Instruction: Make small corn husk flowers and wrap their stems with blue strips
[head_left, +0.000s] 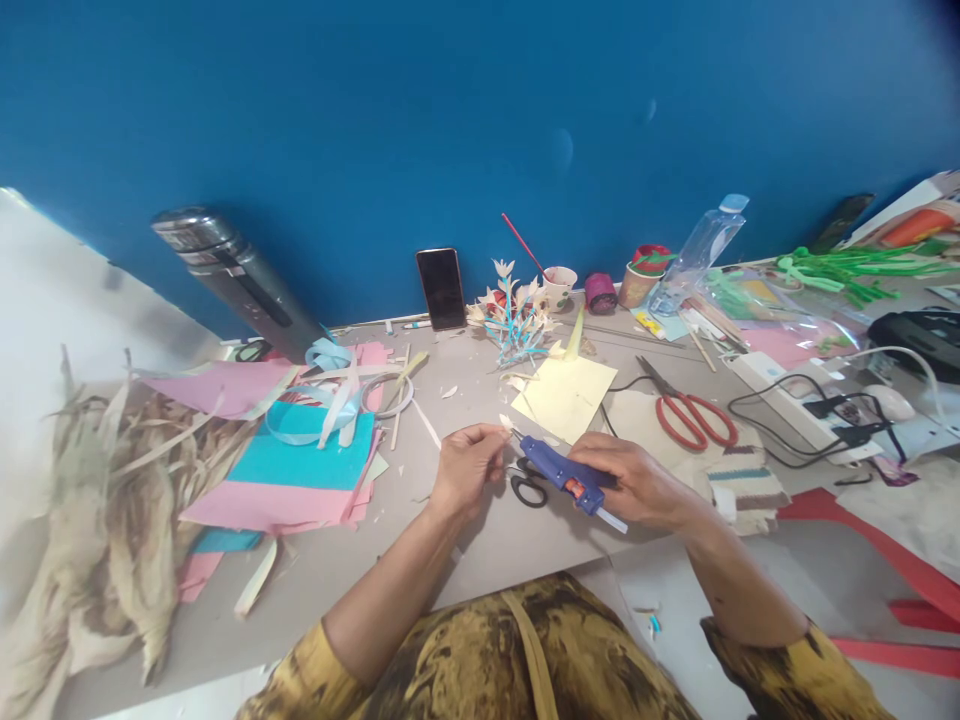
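My right hand [628,478] is wrapped round a blue hot glue gun [562,470] with a pale glue stick out of its back end. Its nozzle points up and left, close to the fingertips of my left hand [472,462]. Those fingers pinch a small cream petal-like piece [506,426], partly hidden by the fingers. Below the glue gun lies a pair of black-handled scissors [529,490]. Just beyond, a pale yellow sheet [568,395] lies on the table. Cream flowers with light blue stems [510,320] stand behind it.
Red-handled scissors [694,415] rest on a cloth at right, near a white power strip [795,410] with black cables. Dried husks [135,520] and coloured sheets [307,450] cover the left. A phone [441,288], paper cup [559,286], bottle [701,255] and dark flask [240,285] stand along the blue wall.
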